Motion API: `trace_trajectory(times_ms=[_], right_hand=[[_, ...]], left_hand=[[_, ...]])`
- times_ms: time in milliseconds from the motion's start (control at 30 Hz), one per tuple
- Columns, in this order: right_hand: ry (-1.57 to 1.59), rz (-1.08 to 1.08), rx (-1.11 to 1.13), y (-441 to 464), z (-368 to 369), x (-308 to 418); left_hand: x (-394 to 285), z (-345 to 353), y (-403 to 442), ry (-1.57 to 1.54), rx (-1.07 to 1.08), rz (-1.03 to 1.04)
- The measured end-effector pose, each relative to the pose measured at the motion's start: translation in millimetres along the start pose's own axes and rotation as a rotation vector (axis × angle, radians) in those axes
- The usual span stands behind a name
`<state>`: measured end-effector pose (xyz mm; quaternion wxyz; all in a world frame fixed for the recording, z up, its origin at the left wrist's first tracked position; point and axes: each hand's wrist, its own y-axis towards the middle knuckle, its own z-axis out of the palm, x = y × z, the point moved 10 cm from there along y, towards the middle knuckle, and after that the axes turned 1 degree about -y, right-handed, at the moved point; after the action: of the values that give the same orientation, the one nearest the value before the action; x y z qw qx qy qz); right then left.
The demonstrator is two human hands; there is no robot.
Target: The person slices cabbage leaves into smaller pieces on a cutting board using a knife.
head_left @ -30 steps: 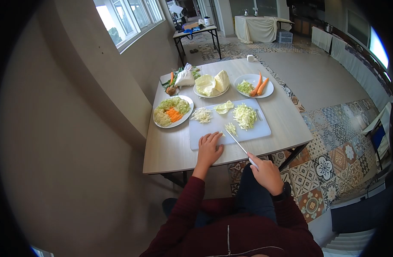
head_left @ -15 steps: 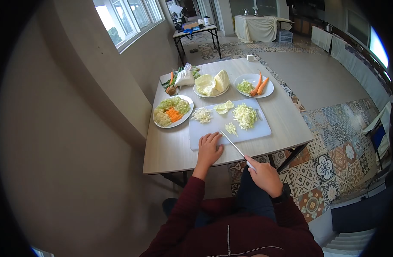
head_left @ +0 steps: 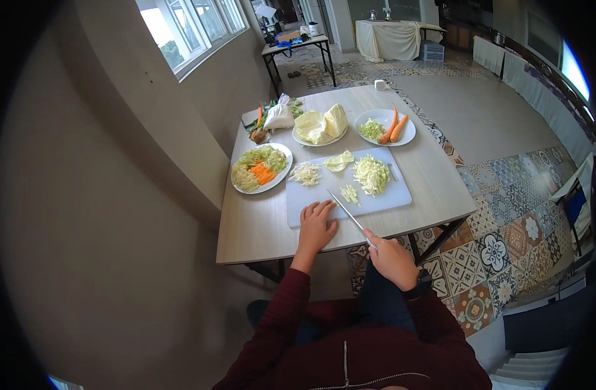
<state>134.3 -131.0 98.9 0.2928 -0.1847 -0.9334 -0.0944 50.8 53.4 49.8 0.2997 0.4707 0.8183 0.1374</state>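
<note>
My right hand (head_left: 393, 262) is closed round the handle of a kitchen knife (head_left: 351, 216), its blade slanting up and left over the front of the white cutting board (head_left: 376, 207). Beside the blade, my left hand (head_left: 317, 226) presses down on the board's front edge with bent fingers held together; whatever lies under them is hidden. A few cut cabbage strips (head_left: 350, 194) lie just right of the blade. Farther back on the board are a large heap of shredded cabbage (head_left: 371, 174), a cabbage leaf piece (head_left: 339, 161) and a paler shredded pile (head_left: 305, 173).
An oval plate (head_left: 286, 154) of shredded vegetables and orange carrot strips stands left of the board. Behind it are a plate of cabbage leaves (head_left: 322, 125), a plate (head_left: 409, 133) with carrots, and a white bag (head_left: 280, 116) among vegetables. A wall (head_left: 148, 149) rises on the left.
My right hand has shifted slightly up and left with the knife, bringing the blade tip closer to my left fingers. My left hand has stayed nearly in place.
</note>
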Motion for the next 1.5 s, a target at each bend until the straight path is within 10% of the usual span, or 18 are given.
trace_trajectory(times_ms=[1500], right_hand=[[-0.113, -0.059, -0.076, 5.5, 4.8, -12.1]], left_hand=[[3.3, 2.0, -1.3, 0.010, -0.004, -0.015]])
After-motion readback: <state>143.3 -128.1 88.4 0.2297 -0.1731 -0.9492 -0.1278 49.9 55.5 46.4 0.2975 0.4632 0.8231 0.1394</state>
